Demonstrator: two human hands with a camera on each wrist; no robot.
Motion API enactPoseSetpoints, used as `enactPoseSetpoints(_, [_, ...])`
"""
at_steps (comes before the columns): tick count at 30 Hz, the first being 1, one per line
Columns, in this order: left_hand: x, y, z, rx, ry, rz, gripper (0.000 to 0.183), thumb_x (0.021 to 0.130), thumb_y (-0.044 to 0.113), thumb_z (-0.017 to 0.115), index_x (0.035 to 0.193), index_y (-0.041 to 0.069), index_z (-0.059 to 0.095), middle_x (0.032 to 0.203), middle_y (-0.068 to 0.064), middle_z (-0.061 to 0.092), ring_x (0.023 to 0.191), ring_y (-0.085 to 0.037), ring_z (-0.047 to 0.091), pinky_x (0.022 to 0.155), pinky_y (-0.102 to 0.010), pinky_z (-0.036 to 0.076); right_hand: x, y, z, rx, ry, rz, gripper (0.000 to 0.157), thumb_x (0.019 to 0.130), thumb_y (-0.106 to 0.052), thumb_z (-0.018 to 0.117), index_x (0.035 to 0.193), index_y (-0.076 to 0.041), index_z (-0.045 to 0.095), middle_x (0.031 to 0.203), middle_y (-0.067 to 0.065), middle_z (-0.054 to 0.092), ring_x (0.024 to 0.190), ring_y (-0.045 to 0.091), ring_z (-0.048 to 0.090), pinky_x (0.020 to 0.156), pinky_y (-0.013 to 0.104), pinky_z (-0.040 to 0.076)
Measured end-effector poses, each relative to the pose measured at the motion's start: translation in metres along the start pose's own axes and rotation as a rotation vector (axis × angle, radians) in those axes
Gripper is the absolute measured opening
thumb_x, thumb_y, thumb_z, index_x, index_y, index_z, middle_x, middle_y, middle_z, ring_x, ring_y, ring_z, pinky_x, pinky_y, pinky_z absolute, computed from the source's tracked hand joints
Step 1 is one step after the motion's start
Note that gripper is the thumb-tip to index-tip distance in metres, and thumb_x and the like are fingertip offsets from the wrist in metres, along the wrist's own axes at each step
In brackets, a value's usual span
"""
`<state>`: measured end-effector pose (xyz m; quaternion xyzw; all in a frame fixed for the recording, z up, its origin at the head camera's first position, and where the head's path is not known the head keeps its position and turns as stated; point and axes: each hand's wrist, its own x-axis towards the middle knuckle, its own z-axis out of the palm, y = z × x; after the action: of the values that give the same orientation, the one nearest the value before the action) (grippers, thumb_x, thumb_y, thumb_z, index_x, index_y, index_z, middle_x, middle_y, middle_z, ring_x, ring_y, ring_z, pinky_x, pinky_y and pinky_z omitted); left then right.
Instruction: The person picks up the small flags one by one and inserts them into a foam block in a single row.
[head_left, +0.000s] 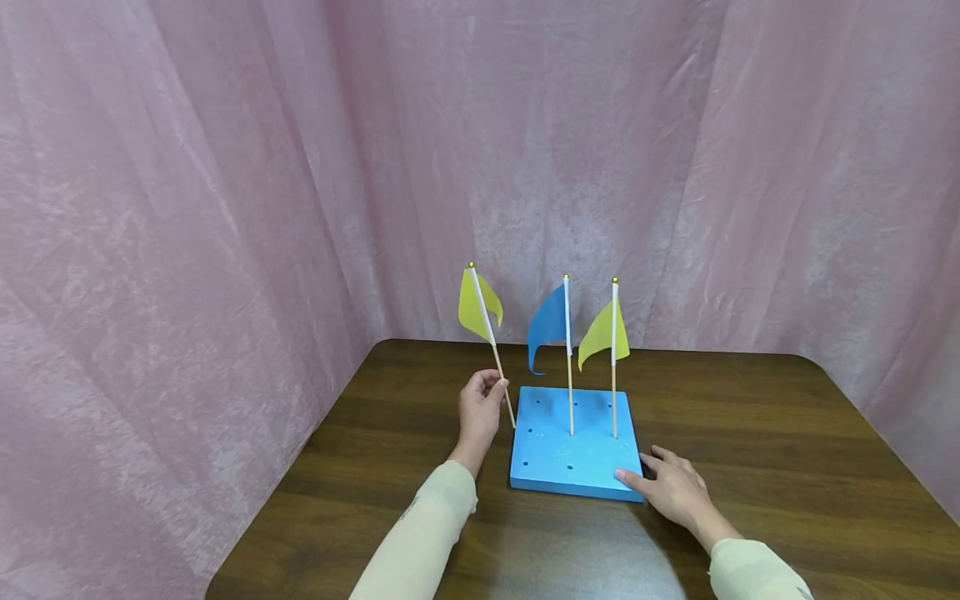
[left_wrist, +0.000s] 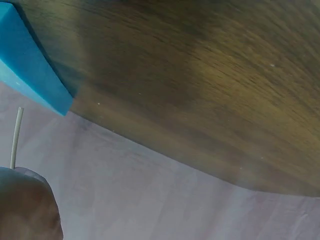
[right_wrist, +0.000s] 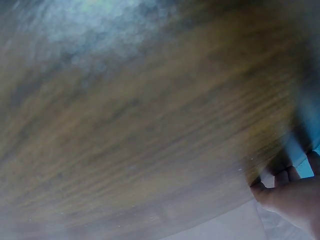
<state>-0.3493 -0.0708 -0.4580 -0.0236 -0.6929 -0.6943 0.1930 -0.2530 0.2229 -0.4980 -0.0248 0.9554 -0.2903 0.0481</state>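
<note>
My left hand (head_left: 482, 407) pinches the thin wooden stick of a yellow flag (head_left: 472, 305) between thumb and fingers. That flag leans to the left, its lower end beside the left edge of a square blue board (head_left: 551, 454). In the left wrist view, the bare tip of the stick (left_wrist: 17, 135) shows apart from the board. A blue flag (head_left: 549, 321) and a second yellow flag (head_left: 600, 335) stand upright in the board. At the board's front right corner rests my right hand (head_left: 678, 490), thumb on the top face, the other fingers extended along the right side.
Several small dark holes dot the board's top, including a front hole (head_left: 570, 467). The board lies on a brown wooden table (head_left: 757, 433) with rounded far corners. Pink curtains (head_left: 600, 150) hang behind and at the left of the table.
</note>
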Motion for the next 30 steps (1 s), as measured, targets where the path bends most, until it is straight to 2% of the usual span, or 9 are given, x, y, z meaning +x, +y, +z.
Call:
enactPoseSetpoints(5, [-0.004, 0.000, 0.008, 0.007, -0.023, -0.020, 0.015, 0.094, 0.002, 0.066, 0.105, -0.008, 0.064, 0.090, -0.009, 0.066, 0.074, -0.014, 0.058, 0.070, -0.029, 0.056, -0.001, -0.001, -0.001, 0.006, -0.004, -0.004, 0.090, 0.091, -0.067, 0.054, 0.140, 0.009, 0.050, 0.149, 0.038, 0.029, 0.134, 0.059, 0.024, 0.102, 0.076, 0.018])
enactPoseSetpoints(13, [-0.009, -0.005, 0.013, 0.036, -0.030, -0.039, 0.007, 0.095, 0.002, 0.066, 0.101, -0.001, 0.065, 0.089, -0.008, 0.067, 0.075, -0.014, 0.058, 0.076, -0.042, 0.058, -0.002, 0.000, -0.001, 0.006, -0.002, -0.007, 0.091, 0.091, -0.068, 0.054, 0.139, 0.009, 0.050, 0.149, 0.037, 0.029, 0.134, 0.060, 0.023, 0.102, 0.076, 0.018])
enactPoseSetpoints(16, [-0.009, -0.005, 0.015, 0.033, -0.032, -0.036, 0.009, 0.095, 0.002, 0.066, 0.102, -0.003, 0.065, 0.089, -0.008, 0.067, 0.075, -0.014, 0.059, 0.078, -0.045, 0.057, -0.002, 0.000, -0.001, 0.003, -0.002, -0.008, 0.090, 0.091, -0.068, 0.053, 0.139, 0.008, 0.051, 0.149, 0.037, 0.030, 0.134, 0.060, 0.024, 0.102, 0.077, 0.019])
enactPoseSetpoints(18, [-0.009, -0.006, 0.016, 0.033, -0.038, -0.035, 0.010, 0.095, 0.002, 0.065, 0.103, -0.004, 0.065, 0.089, -0.008, 0.067, 0.075, -0.015, 0.059, 0.077, -0.044, 0.058, -0.002, 0.000, -0.001, 0.002, -0.002, -0.007, 0.090, 0.091, -0.068, 0.053, 0.139, 0.008, 0.051, 0.149, 0.037, 0.030, 0.133, 0.060, 0.024, 0.102, 0.077, 0.019])
enactPoseSetpoints(25, [-0.009, -0.007, 0.020, 0.068, -0.066, -0.028, 0.015, 0.096, 0.004, 0.065, 0.107, -0.006, 0.064, 0.091, -0.007, 0.066, 0.077, -0.018, 0.060, 0.070, -0.029, 0.056, -0.002, 0.000, -0.001, 0.008, 0.000, -0.006, 0.090, 0.091, -0.068, 0.054, 0.140, 0.008, 0.050, 0.149, 0.037, 0.029, 0.134, 0.059, 0.024, 0.102, 0.076, 0.019])
enactPoseSetpoints(30, [-0.010, -0.007, 0.019, 0.084, -0.082, -0.049, 0.014, 0.096, 0.005, 0.064, 0.108, -0.003, 0.065, 0.093, -0.006, 0.066, 0.080, -0.017, 0.060, 0.073, -0.029, 0.057, -0.002, 0.000, 0.000, 0.006, 0.009, -0.011, 0.089, 0.092, -0.066, 0.054, 0.139, 0.008, 0.051, 0.149, 0.037, 0.030, 0.134, 0.059, 0.024, 0.102, 0.076, 0.019])
